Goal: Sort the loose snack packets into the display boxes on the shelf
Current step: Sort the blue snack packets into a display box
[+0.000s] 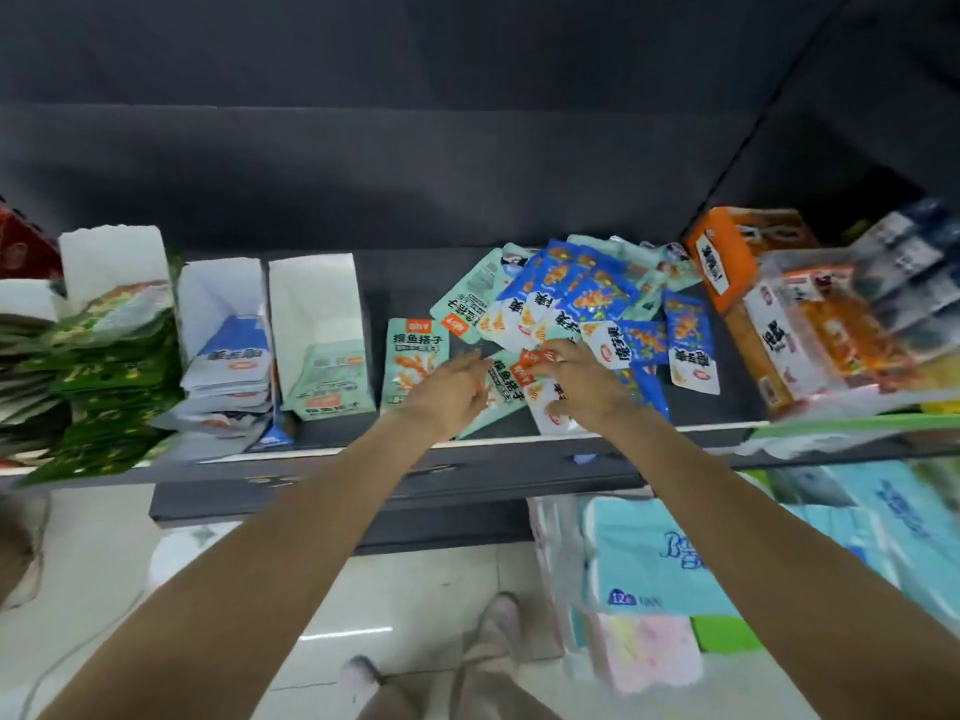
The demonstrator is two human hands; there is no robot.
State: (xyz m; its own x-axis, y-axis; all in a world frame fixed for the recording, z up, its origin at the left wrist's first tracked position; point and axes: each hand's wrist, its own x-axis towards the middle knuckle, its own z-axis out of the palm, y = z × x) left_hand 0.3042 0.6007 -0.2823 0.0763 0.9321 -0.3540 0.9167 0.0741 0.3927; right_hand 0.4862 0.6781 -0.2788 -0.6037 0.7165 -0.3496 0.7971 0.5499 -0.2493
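Observation:
A heap of loose blue and mint-green snack packets (587, 298) lies on the dark shelf (727, 407). My right hand (582, 384) rests on the near part of the heap, fingers curled onto a mint packet with an orange label (511, 379). My left hand (452, 389) reaches in beside it with relaxed fingers, over the same packet's left edge. One mint packet (413, 356) lies flat alone to the left. Two white display boxes stand further left: one (317, 304) holds mint packets, the other (223, 298) holds blue-and-white packets.
Green packets (104, 387) spill from a box at the far left. An orange box (727, 262) and a clear box of orange packs (831, 335) stand at the right. Tissue packs (675, 558) sit below the shelf. My feet show on the tiled floor.

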